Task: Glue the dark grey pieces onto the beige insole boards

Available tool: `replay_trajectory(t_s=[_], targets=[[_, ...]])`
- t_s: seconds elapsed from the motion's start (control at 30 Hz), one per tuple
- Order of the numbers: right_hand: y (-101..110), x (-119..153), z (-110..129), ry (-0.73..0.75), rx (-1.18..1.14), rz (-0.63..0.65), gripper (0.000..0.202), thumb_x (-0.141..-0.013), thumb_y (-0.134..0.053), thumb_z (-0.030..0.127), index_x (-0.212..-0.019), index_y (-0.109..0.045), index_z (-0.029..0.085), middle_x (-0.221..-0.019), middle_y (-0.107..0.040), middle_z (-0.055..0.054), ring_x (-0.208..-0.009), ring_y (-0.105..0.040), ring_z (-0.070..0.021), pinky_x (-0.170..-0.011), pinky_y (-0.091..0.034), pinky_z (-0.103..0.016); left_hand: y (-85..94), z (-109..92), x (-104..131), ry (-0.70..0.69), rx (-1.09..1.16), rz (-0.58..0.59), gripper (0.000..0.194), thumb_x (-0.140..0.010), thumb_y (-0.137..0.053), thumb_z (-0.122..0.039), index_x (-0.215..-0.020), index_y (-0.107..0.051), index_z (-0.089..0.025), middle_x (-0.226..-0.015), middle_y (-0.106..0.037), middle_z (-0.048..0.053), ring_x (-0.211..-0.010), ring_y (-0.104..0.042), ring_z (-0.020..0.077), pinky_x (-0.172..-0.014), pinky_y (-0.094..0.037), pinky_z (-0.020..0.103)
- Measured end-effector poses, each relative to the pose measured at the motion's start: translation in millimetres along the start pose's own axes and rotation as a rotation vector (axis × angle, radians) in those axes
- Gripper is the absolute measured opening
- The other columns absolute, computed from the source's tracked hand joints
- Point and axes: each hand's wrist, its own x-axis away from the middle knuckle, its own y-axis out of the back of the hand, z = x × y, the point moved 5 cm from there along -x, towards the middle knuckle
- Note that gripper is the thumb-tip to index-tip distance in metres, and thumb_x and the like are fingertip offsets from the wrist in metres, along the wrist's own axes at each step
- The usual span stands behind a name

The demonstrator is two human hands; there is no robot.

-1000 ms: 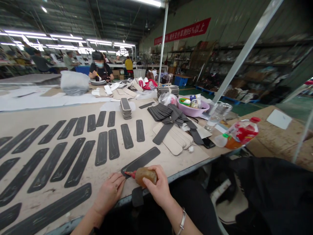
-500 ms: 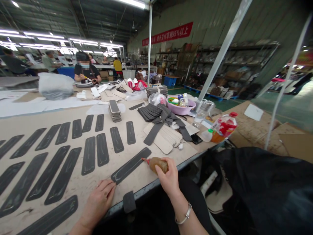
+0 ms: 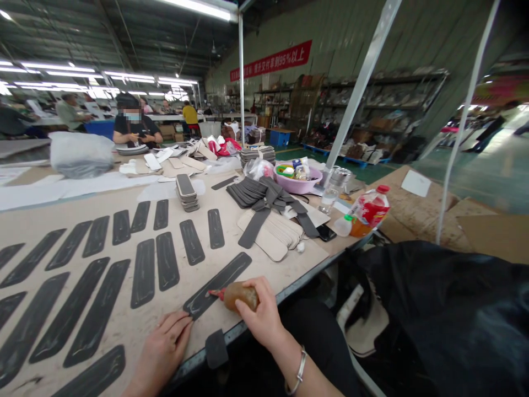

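My right hand (image 3: 264, 314) is wrapped round a squeeze bottle (image 3: 238, 296) of brownish glue-like liquid, lying nearly level. Its red nozzle points left, over the middle of a dark grey strip (image 3: 232, 271) with rounded ends. Wet streaks shine on the lower half of that strip. At the strip's near end, the closed fingers of my left hand (image 3: 167, 339) grip its edge against the table. To the left lie rows of similar dark strips (image 3: 99, 314), many with shiny streaks on top.
Behind the strip are beige pieces (image 3: 270, 237) and a heap of dark strips (image 3: 248, 192). A purple basin (image 3: 297, 183), a phone (image 3: 326, 232) and a red-labelled jug (image 3: 369, 209) stand farther right. A masked co-worker (image 3: 136, 129) sits across the table (image 3: 223, 342).
My right hand has brought the bottle left and down along the strip, so the nozzle has gone from near its far end to its middle. The whole view has shifted slightly.
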Motion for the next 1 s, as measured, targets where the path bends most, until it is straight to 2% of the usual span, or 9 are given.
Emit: replay_trajectory(t_s=[0.2,0.37,0.5,0.63,0.73,0.83,1.0], targets=[[32,-18,-23,0.008,0.181,-0.250,0.022,-0.072,-0.057,0.017,-0.094,-0.053,0.021,-0.092,-0.052,-0.005,-0.088,-0.052,-0.0214,-0.080,-0.046,-0.038,0.0,1,-2,-0.016,0.016,-0.001,0.024,-0.087,-0.046,-0.025,-0.079,-0.067,-0.019,-0.078,-0.071,0.004,-0.075,-0.066,0.0155,-0.075,-0.053,0.028],[49,-23,-31,-0.022,0.237,-0.354,0.022,-0.075,-0.057,0.022,-0.096,-0.053,0.020,-0.091,-0.051,-0.005,-0.087,-0.052,-0.0219,-0.079,-0.046,-0.039,-1.0,6,-1,-0.004,0.012,-0.021,0.025,-0.087,-0.046,-0.031,-0.079,-0.067,-0.019,-0.079,-0.071,0.004,-0.073,-0.066,0.0157,-0.071,-0.054,0.026],[49,-21,-35,-0.045,0.241,-0.366,0.021,-0.073,-0.058,0.023,-0.094,-0.055,0.020,-0.090,-0.053,-0.005,-0.086,-0.053,-0.0219,-0.080,-0.046,-0.039,-3.4,11,0,-0.010,0.007,0.003,0.029,-0.088,-0.044,-0.034,-0.078,-0.069,-0.021,-0.077,-0.071,0.003,-0.071,-0.066,0.0153,-0.069,-0.054,0.025],[45,-19,-38,-0.088,0.155,-0.288,0.022,-0.071,-0.060,0.024,-0.092,-0.055,0.021,-0.090,-0.055,-0.004,-0.086,-0.054,-0.0214,-0.077,-0.047,-0.036,-5.3,15,-2,-0.018,0.016,0.066,0.029,-0.087,-0.045,-0.032,-0.077,-0.070,-0.021,-0.077,-0.072,0.003,-0.070,-0.067,0.0146,-0.067,-0.055,0.022],[47,-20,-42,-0.125,0.138,-0.340,0.023,-0.071,-0.061,0.025,-0.093,-0.055,0.020,-0.091,-0.055,-0.005,-0.087,-0.054,-0.0219,-0.080,-0.046,-0.037,-6.1,15,-4,-0.007,0.036,0.107,0.028,-0.087,-0.045,-0.030,-0.078,-0.070,-0.021,-0.077,-0.072,0.003,-0.072,-0.067,0.0151,-0.068,-0.055,0.022],[47,-22,-46,-0.153,0.153,-0.421,0.023,-0.070,-0.062,0.026,-0.092,-0.056,0.019,-0.090,-0.056,-0.005,-0.087,-0.054,-0.0227,-0.080,-0.045,-0.038,-6.6,15,-5,-0.022,0.044,0.095,0.028,-0.087,-0.043,-0.028,-0.077,-0.068,-0.021,-0.075,-0.072,0.002,-0.069,-0.066,0.0150,-0.066,-0.055,0.023],[36,-22,-46,-0.175,0.011,-0.361,0.021,-0.066,-0.064,0.025,-0.085,-0.059,0.020,-0.086,-0.060,-0.003,-0.083,-0.057,-0.0221,-0.077,-0.048,-0.036,-11.6,13,-3,-0.109,-0.003,0.069,0.022,-0.083,-0.043,-0.019,-0.081,-0.065,-0.022,-0.077,-0.070,0.003,-0.073,-0.066,0.0156,-0.071,-0.055,0.024]])
